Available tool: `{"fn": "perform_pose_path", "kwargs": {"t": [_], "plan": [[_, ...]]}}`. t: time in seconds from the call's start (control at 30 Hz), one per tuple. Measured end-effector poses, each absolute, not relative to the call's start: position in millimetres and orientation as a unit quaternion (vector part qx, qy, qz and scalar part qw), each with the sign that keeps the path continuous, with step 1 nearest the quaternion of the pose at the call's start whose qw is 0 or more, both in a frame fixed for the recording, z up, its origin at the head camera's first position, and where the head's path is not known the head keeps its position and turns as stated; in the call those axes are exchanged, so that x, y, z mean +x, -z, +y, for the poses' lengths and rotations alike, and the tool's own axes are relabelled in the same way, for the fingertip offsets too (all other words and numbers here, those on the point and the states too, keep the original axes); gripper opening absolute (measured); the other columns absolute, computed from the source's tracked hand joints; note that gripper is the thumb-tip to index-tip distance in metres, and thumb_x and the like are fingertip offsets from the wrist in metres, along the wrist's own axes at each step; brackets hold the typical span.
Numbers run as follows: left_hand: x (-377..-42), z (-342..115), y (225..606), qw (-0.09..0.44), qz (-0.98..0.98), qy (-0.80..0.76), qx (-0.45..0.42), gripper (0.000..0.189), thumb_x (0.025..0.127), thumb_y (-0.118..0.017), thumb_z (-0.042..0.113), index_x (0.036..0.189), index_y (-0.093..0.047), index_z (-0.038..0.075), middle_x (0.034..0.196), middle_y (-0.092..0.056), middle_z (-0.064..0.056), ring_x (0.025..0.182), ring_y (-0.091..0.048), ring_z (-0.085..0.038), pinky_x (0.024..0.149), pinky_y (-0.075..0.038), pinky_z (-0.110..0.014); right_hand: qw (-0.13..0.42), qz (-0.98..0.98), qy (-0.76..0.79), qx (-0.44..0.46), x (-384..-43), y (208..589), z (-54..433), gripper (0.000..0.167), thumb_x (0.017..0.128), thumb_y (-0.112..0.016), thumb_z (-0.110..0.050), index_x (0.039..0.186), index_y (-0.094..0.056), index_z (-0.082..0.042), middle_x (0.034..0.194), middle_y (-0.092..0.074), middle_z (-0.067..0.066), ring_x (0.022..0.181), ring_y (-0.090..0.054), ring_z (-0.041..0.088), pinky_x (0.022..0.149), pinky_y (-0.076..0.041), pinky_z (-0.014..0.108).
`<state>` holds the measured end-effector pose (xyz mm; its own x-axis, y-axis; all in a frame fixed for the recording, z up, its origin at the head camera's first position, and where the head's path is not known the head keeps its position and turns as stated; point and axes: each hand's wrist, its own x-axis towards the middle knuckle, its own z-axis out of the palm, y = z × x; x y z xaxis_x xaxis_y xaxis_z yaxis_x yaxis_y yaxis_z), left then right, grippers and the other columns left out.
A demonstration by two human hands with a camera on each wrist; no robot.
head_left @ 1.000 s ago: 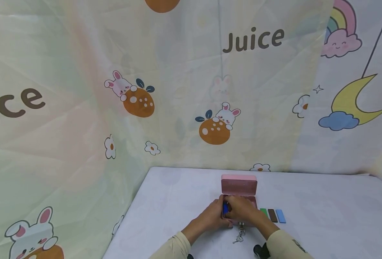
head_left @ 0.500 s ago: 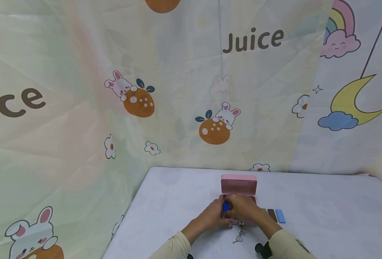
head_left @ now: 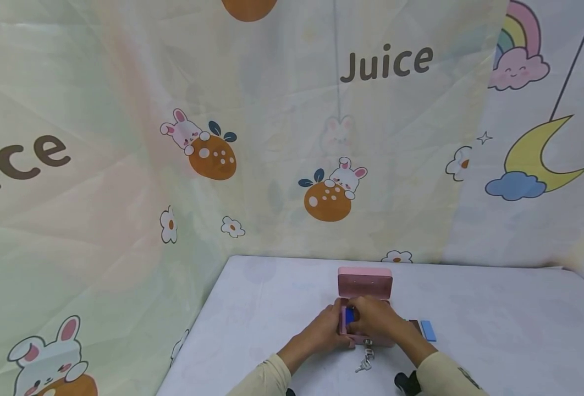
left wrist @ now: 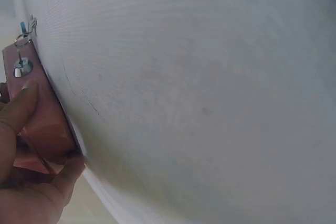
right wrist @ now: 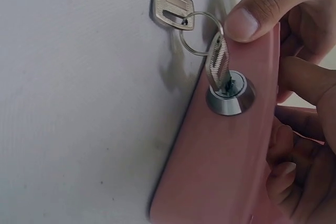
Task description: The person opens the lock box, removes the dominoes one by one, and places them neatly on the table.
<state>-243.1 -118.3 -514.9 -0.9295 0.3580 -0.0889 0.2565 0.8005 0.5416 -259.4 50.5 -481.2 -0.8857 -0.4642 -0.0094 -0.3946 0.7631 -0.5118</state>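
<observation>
A pink metal lockbox lies on the white-covered table, its lid raised. My left hand grips the box's left end; in the left wrist view its thumb presses the front wall beside the lock. Inside the box, the curled fingers of my right hand pinch a blue piece, most of which they hide. A key sits in the lock, and a second key hangs from the same ring against the table.
Flat strips lie right of the box: a light blue strip and a dark brown strip, partly behind my right forearm. A black object shows beside the right sleeve. A printed curtain rises behind the table.
My right hand and the blue piece have shifted slightly right within the box, baring a little of its left inside. The right forearm now covers the green strip. The left hand stays put.
</observation>
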Motion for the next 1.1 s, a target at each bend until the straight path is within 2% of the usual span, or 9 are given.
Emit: {"fn": "perform_pose_path", "kwargs": {"t": [0.2, 0.47, 0.67, 1.1], "plan": [[-243.2, -117.9, 515.7, 0.091, 0.946, -0.266, 0.164, 0.099, 0.075, -0.089, 0.033, 0.153, -0.030, 0.013, 0.135, -0.058, -0.011, 0.126, -0.058, -0.021, 0.107, -0.049, -0.036, 0.042, 0.936, 0.254, -0.240, -258.6, 478.9, 51.3, 0.041, 0.073, -0.089, -0.014, 0.109, -0.072, -0.006, 0.088, -0.070, 0.000, 0.073, -0.055, 0.013, 0.070, -0.053, 0.030], [-243.1, -118.2, 515.3, 0.084, 0.944, -0.267, 0.173, 0.097, 0.074, -0.089, 0.032, 0.150, -0.032, 0.014, 0.130, -0.059, -0.009, 0.122, -0.059, -0.019, 0.105, -0.050, -0.035, 0.040, 0.940, 0.245, -0.236, -259.2, 476.4, 53.7, 0.041, 0.073, -0.089, -0.016, 0.109, -0.073, -0.007, 0.084, -0.069, -0.003, 0.071, -0.055, 0.012, 0.070, -0.056, 0.032], [-242.4, -119.2, 514.6, 0.081, 0.939, -0.278, 0.184, 0.098, 0.075, -0.089, 0.029, 0.152, -0.030, 0.020, 0.134, -0.058, -0.006, 0.126, -0.057, -0.018, 0.108, -0.048, -0.036, 0.047, 0.941, 0.249, -0.226, -257.1, 472.9, 58.3, 0.044, 0.072, -0.090, -0.017, 0.112, -0.073, -0.009, 0.073, -0.063, -0.007, 0.066, -0.053, 0.012, 0.064, -0.051, 0.029], [-241.3, -118.6, 512.8, 0.083, 0.936, -0.289, 0.181, 0.098, 0.074, -0.089, 0.028, 0.152, -0.031, 0.019, 0.132, -0.059, -0.003, 0.121, -0.059, -0.013, 0.107, -0.049, -0.032, 0.044, 0.946, 0.242, -0.211, -259.0, 474.5, 69.1, 0.044, 0.071, -0.090, -0.013, 0.111, -0.072, -0.011, 0.071, -0.056, -0.008, 0.069, -0.051, 0.012, 0.063, -0.046, 0.029]]}}
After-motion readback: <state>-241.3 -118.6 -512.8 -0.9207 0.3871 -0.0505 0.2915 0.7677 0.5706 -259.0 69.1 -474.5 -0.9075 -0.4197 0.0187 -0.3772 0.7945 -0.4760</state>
